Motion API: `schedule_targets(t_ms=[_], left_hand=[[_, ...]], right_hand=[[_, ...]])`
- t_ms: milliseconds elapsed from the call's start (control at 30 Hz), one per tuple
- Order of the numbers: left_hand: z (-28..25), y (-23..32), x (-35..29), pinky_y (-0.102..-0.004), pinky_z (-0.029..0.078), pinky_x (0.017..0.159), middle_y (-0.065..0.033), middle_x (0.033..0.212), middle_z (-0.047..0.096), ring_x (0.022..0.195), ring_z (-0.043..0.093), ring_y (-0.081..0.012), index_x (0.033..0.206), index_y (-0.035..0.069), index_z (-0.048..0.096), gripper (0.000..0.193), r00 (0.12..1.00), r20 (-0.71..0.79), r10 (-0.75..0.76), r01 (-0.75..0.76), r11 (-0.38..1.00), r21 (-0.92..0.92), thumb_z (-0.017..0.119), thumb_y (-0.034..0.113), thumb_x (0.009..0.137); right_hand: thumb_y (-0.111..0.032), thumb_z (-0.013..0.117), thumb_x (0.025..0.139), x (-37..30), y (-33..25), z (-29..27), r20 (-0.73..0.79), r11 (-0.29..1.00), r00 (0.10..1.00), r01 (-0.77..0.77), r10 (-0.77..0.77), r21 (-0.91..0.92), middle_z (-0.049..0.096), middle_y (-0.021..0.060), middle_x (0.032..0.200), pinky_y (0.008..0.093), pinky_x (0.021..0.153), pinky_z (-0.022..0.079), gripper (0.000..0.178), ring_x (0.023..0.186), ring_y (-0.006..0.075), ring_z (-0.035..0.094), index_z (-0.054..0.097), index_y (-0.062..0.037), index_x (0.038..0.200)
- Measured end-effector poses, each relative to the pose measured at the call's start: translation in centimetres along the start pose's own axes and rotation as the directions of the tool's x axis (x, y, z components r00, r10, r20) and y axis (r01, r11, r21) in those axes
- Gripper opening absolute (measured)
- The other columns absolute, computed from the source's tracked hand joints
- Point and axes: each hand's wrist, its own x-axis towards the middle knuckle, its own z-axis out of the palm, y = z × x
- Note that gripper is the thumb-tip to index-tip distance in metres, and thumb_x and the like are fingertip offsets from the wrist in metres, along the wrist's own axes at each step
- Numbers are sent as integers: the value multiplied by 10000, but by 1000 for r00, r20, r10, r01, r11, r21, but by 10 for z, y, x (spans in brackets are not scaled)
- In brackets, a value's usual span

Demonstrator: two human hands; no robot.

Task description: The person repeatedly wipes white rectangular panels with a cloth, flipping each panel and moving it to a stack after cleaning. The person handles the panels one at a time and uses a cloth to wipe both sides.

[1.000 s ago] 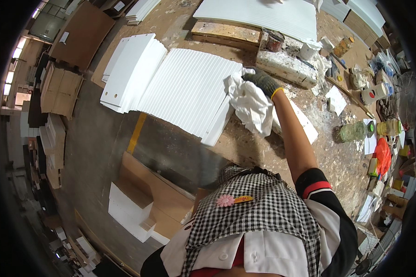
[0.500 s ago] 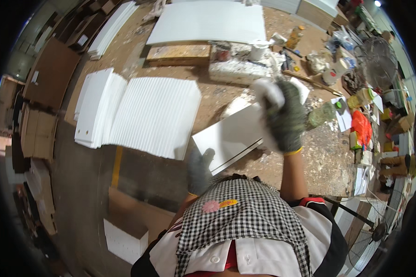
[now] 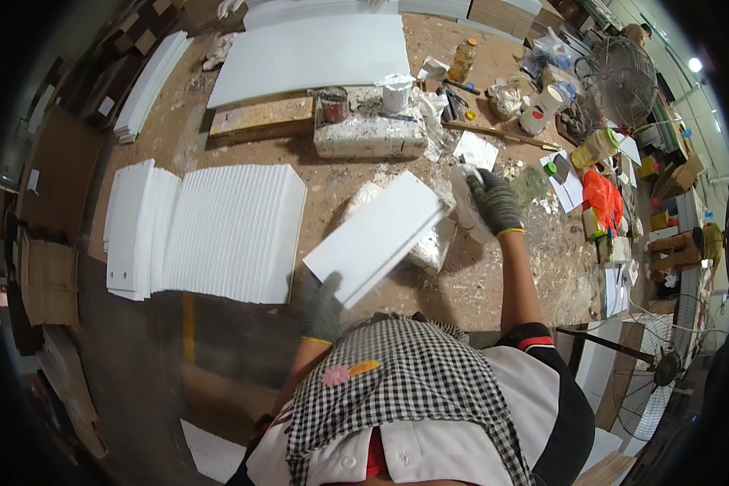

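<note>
A white rectangular panel lies slanted in front of me, raised on lumpy, plastic-covered supports. My left hand, in a dark grey glove, grips the panel's near left corner with the thumb on top. Just past the panel's far right end, my gloved right hand is closed on a pale translucent thing that looks like a soft plastic bottle. Its exact kind is unclear. To the left, many-layered white panels stand in a fanned stack.
Another white panel stack lies at the back, behind a wooden block and a paint-spattered white block bearing cups. Bottles, tools and a red plastic bag clutter the right side. A fan stands beyond. Another person's hand shows at the far edge.
My right hand has come down from above the panel to beside its far right end, still holding the pale thing. My left hand keeps the panel's near corner. The whole view has shifted.
</note>
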Motion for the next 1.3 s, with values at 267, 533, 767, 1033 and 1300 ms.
schedule_targets(t_ms=[267, 533, 767, 1033, 1300], left_hand=[[-44, -57, 58, -383, 590, 915, -144, 1250, 643, 1080, 660, -268, 1429, 2, 519, 528, 930, 112, -349, 366, 903, -226, 691, -28, 931], [7, -25, 37, -385, 590, 754, -102, 1135, 686, 914, 697, -245, 1304, -32, 624, 438, 997, 59, -46, 46, 999, 0, 784, 129, 929], [3, 32, -7, -411, 581, 794, -200, 1004, 775, 921, 766, -294, 1227, -37, 663, 409, 907, 176, 383, -343, 426, 837, 769, 232, 938], [15, 24, -15, -392, 610, 805, -188, 1055, 776, 941, 768, -305, 1191, 24, 731, 235, 826, 291, 484, -494, 371, 786, 702, 81, 965], [2, 20, 19, -539, 511, 1099, -199, 1285, 651, 1233, 636, -355, 1217, 30, 558, 349, 167, 909, 381, -874, -369, 315, 749, 150, 951]], right_hand=[[-538, 652, 962, -120, -184, 50, 355, 714, 694, 694, -626, -98, 569, 113, 1492, 641, 1171, 343, 555, 1417, 360, 470, 610, -253, 1437], [-301, 721, 953, -6, -72, 82, -106, 906, 899, 422, -424, -44, 655, 159, 1216, 476, 953, 544, 433, 1094, 331, 620, 622, -106, 1327], [-196, 733, 917, -61, -116, 2, -476, 838, 843, 434, -249, 330, 614, 182, 1390, 505, 1127, 461, 514, 1312, 381, 566, 615, -115, 1411], [-248, 751, 858, -24, -110, 66, -479, 711, 693, 679, -539, 184, 643, 147, 1306, 563, 1157, 413, 393, 1311, 371, 545, 681, -149, 1232], [-197, 632, 1031, -10, 26, -36, -434, 877, 829, 455, -353, 156, 637, 154, 1323, 389, 1012, 568, 385, 1183, 303, 655, 597, -86, 1398]])
